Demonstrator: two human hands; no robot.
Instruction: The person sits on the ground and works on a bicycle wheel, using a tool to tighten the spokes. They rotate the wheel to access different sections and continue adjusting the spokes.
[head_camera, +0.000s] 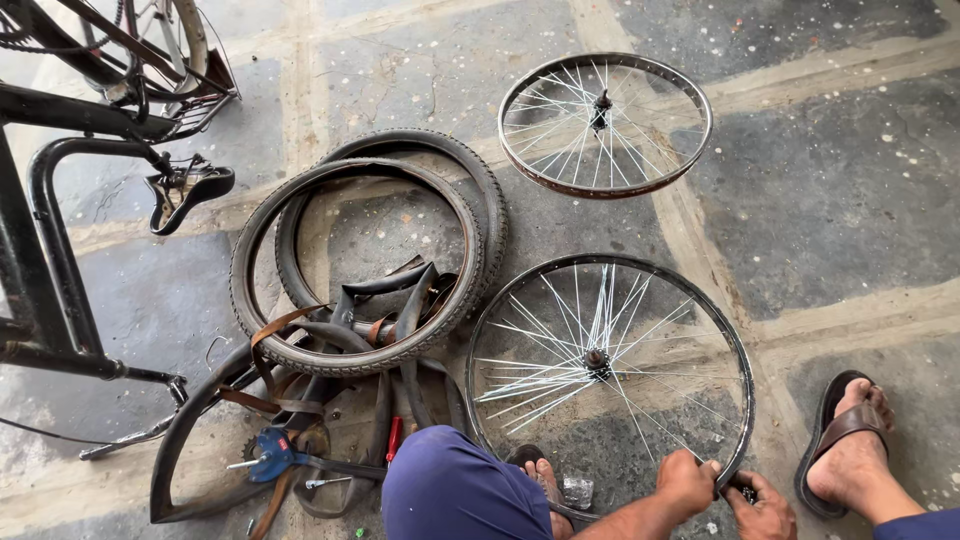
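Two hands at the rim of a bare bicycle wheel on the stone floor.

The spoked wheel (608, 365) lies flat beside two stacked tyres (370, 260); the left hand (686, 483) closes on its near rim, the right hand (762, 512) is curled round something small and dark just beside it.

Two black tyres (370, 265) lie overlapped on the stone floor (840, 200). Right of the tyres rests a spoked wheel (605, 125); left of them stands a bicycle frame (60, 200); below them, blue pliers (272, 455).
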